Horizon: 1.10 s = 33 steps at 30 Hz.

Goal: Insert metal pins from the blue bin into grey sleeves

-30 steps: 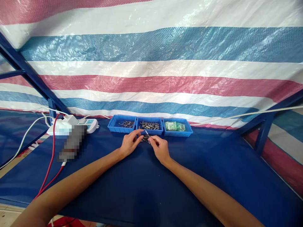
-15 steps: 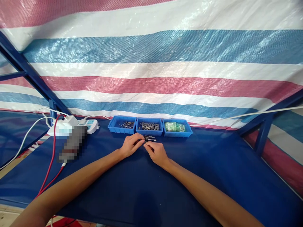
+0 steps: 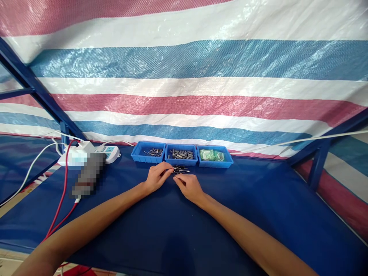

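My left hand (image 3: 158, 176) is closed, its thumb and forefinger pinched at the left end of a small pile of thin dark metal rods (image 3: 181, 170) on the blue table. My right hand (image 3: 188, 186) is closed too, with fingertips together at the near edge of that pile. What either pinch holds is too small to make out. Just behind the pile stand three blue bins side by side: a left bin (image 3: 139, 158) with thin metal pins (image 3: 155, 152), a middle bin (image 3: 181, 161) with short grey cylinders (image 3: 181, 154), and a right bin (image 3: 215, 164) with green-and-clear plastic packets (image 3: 211, 155).
A white power strip (image 3: 112, 154) with plugs lies at the back left, beside a blurred dark object (image 3: 89, 174) with a red cable (image 3: 63, 188). A striped tarp (image 3: 184, 88) hangs behind the blue table (image 3: 244, 199), between blue frame posts (image 3: 317, 165).
The fingertips of my two hands have drawn slightly apart, the left shifting a little to the left. The bins stay where they were.
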Available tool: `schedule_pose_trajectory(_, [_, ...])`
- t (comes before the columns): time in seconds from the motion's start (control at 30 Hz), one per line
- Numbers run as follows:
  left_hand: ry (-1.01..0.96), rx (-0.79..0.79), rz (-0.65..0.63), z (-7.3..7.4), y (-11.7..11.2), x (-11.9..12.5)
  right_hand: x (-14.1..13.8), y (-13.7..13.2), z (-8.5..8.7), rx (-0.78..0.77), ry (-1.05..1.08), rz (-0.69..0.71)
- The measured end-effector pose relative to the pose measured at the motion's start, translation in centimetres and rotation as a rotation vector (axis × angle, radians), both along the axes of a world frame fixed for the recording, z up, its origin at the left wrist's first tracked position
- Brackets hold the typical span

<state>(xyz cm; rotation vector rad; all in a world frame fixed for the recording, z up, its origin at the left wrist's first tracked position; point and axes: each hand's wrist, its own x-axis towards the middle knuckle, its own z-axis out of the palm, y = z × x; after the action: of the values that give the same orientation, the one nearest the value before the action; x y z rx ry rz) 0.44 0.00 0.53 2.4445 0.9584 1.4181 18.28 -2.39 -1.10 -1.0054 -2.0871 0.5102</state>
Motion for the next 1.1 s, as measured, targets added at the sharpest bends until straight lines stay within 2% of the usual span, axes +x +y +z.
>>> schedule_pose_trajectory(0.13, [-0.064,0.064,0.121,1.4,0.8,-0.4,0.0,0.0,0.2,-0.015,-0.005,-0.047])
schedule_pose_trajectory(0.27, [-0.006,0.162,0.266,3.0,2.9,-1.8,0.0,0.0,0.4,-0.025,-0.021,-0.146])
schedule_pose_trajectory(0.37, [0.069,0.150,0.416,3.5,4.6,-3.2,0.1,0.0,0.4,-0.028,-0.046,-0.234])
schedule_pose_trajectory(0.47, [0.139,0.123,0.525,3.5,5.2,-3.7,0.2,0.0,0.4,-0.036,-0.095,-0.315])
schedule_pose_trajectory(0.53, [0.136,0.138,0.481,3.2,4.7,-3.4,0.1,0.0,0.4,-0.048,-0.142,-0.352])
schedule_pose_trajectory(0.67, [0.158,0.175,0.142,1.5,2.8,-1.8,0.1,-0.2,0.6,-0.060,-0.212,-0.385])
schedule_pose_trajectory(0.73, [0.198,0.154,0.045,0.3,2.0,-1.1,0.1,-0.2,0.6,-0.061,-0.231,-0.386])
schedule_pose_trajectory(0.87, [0.172,0.051,0.036,-1.2,1.7,-0.4,0.1,-0.1,0.6,-0.069,-0.250,-0.359])
schedule_pose_trajectory(0.97, [0.103,-0.037,0.085,-1.4,2.0,-0.5,0.1,0.0,0.6,-0.080,-0.264,-0.333])
schedule_pose_trajectory(1.1, [0.120,-0.041,0.077,-1.4,2.2,-0.4,0.1,0.2,0.5,-0.092,-0.282,-0.325])
